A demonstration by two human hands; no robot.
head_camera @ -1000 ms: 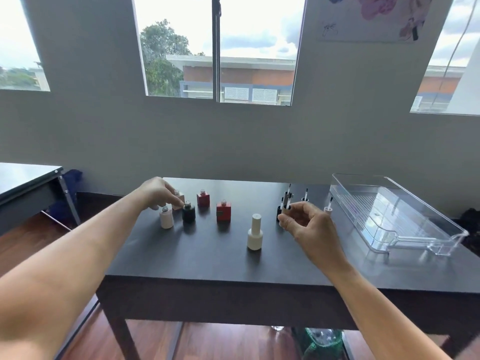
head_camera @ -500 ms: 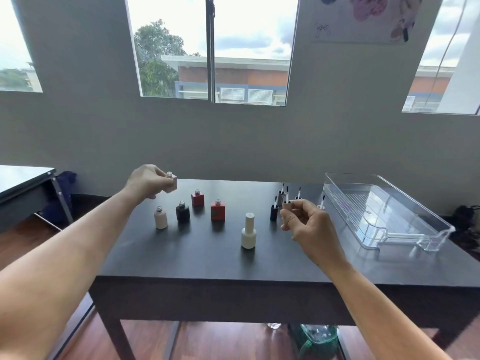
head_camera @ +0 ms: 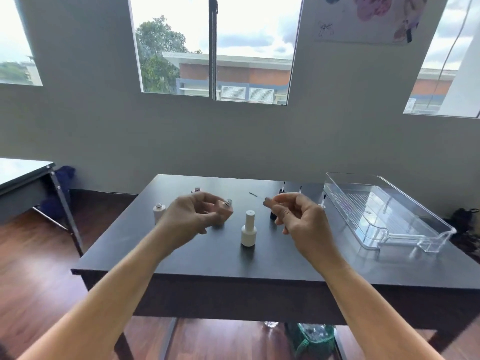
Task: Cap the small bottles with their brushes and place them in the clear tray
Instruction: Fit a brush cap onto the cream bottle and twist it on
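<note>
My left hand (head_camera: 193, 216) holds a small pale-pink bottle (head_camera: 225, 211) above the dark table (head_camera: 213, 261), its threaded neck tilted toward the right. My right hand (head_camera: 298, 216) pinches a brush cap (head_camera: 267, 202), whose thin brush (head_camera: 255, 195) points left toward the bottle's neck with a gap between them. A capped cream bottle (head_camera: 248, 232) stands between my hands. An uncapped white bottle (head_camera: 159, 211) and a red one (head_camera: 197, 189) stand at the left. More brush caps (head_camera: 281, 189) stand behind my right hand. The clear tray (head_camera: 426, 224) lies at the right with nothing in it.
A second table (head_camera: 23, 183) stands to the left over the wooden floor. A green bag (head_camera: 314, 339) sits under the dark table. The wall with its windows rises just behind the table's far edge.
My left hand has carried the pink bottle from the far left toward the table's middle. My right hand has lifted a brush cap out of the group and turned it sideways.
</note>
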